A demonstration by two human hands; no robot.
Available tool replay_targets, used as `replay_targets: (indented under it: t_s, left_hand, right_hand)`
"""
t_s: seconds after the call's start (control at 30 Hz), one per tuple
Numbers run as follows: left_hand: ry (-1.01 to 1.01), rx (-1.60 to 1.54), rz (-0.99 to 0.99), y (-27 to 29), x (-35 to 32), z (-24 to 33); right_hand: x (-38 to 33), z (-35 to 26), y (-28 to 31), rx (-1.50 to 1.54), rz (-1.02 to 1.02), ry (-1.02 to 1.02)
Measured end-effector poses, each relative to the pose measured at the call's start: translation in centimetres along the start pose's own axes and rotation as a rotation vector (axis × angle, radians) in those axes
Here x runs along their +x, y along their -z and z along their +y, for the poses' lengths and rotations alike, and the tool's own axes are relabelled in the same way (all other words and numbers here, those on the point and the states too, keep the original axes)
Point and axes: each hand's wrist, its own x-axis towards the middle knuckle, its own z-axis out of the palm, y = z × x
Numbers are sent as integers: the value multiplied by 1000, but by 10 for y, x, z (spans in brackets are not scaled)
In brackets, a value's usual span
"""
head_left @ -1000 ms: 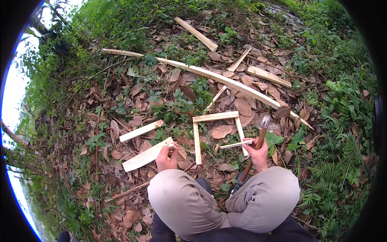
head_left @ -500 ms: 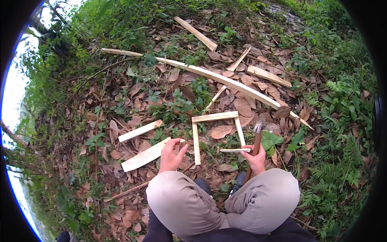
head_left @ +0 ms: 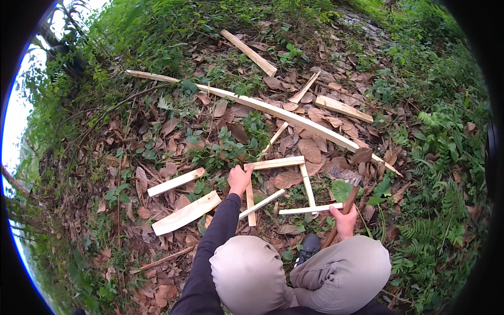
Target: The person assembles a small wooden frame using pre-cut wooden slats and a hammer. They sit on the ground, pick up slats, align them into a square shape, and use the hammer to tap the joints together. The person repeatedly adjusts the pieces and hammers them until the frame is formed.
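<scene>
Left hand point(head_left: 239, 179) forward, over leaf-strewn ground point(head_left: 157, 131)

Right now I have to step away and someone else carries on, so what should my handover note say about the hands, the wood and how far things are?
Left hand: reaching forward, resting on the upper left corner of the slat frame, where the top slat meets the left one.
Right hand: gripping the hammer, head up beside the frame's right side.
Frame lies on the leaf litter: top, left, right and bottom slats in place, one loose slat lying diagonally inside.
Whether any joint is nailed cannot be told.
Spare boards lie to the left.
</scene>
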Motion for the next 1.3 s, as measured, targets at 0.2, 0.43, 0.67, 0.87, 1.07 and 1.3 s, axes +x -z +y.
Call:
replay_targets:
  t_s: [0.2, 0.43, 0.67, 0.87, 1.07, 1.3]
  left_hand:
    - [145, 59, 43, 0, -21, 27]
    - [-19, 67, 135, -18, -13, 18]
    - [-68, -164, 145, -27, -16, 35]
    - [-138, 30, 73, -32, -11, 15]
    - [-274, -290, 237, -3, -14, 27]
    - [-369, -754, -61, 88, -57, 72]
  right_hand:
    - [6, 16, 2, 103, 73, -154]
    - [16, 23, -8, 139, 19, -163]
    - [1, 14, -10, 242, -65, -247]
    - [2, 5, 0, 239, -32, -302]
    - [6, 14, 21, 309, -37, -272]
    - [3, 7, 34, 538, -152, -279]
